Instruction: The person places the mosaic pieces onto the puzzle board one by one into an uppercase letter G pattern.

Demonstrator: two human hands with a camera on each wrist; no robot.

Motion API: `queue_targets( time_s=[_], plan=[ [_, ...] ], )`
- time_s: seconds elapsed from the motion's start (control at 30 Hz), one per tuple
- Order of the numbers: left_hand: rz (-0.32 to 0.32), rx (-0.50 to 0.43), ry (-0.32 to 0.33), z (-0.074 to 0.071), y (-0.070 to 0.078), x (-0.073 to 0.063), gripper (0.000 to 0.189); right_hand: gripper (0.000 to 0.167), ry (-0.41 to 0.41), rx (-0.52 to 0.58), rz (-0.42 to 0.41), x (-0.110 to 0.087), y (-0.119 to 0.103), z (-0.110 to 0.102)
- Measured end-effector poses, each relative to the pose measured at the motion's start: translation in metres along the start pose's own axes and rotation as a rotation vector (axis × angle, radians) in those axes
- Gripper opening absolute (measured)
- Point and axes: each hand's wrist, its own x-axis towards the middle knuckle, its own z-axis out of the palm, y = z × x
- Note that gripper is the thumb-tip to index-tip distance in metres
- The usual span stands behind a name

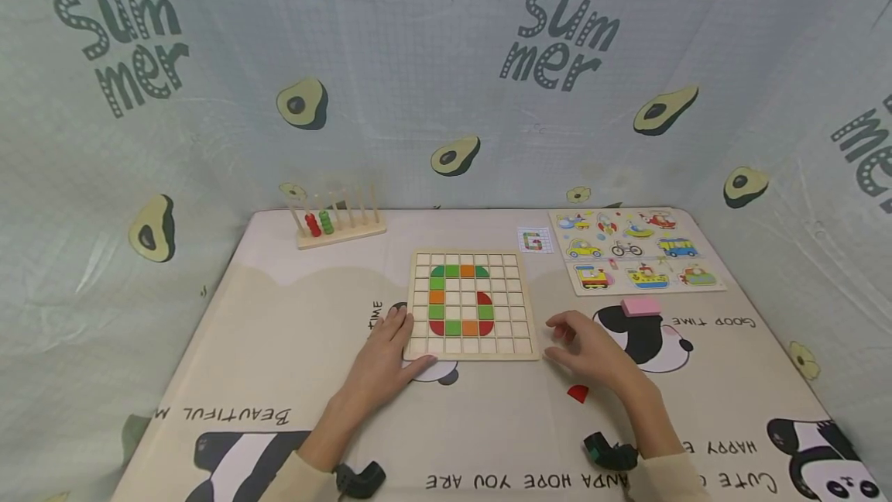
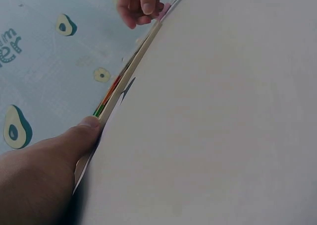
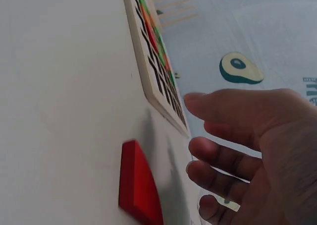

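A wooden grid board lies on the table with green, orange and red tiles set in its cells, forming a G-like outline. My left hand rests at the board's left edge, fingers extended and thumb along the near corner. Just beyond the right edge hovers my right hand, its fingers loosely bent and nothing between them. A loose red quarter-round tile lies on the table below that hand; the right wrist view shows the same red tile apart from the fingers. A small pattern card lies behind the board.
A wooden peg stand with red and green beads is at the back left. A vehicle picture puzzle lies back right, with a pink block before it. Black curved objects sit near the wrists. A printed curtain hangs behind.
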Motion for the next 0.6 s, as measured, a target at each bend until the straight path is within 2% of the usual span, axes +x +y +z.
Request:
queue_targets(
  time_s=[0.23, 0.37, 0.6],
  plan=[
    [0.001, 0.006, 0.006, 0.000, 0.000, 0.000, 0.088, 0.034, -0.030, 0.038, -0.028, -0.019, 0.015, -0.003],
    [0.001, -0.003, 0.006, 0.001, 0.000, 0.000, 0.088, 0.036, -0.044, 0.034, -0.038, -0.028, 0.022, -0.007],
    [-0.003, -0.002, 0.002, 0.001, 0.000, 0.000, 0.088, 0.045, -0.123, 0.050, 0.014, -0.038, 0.029, -0.014]
  ],
)
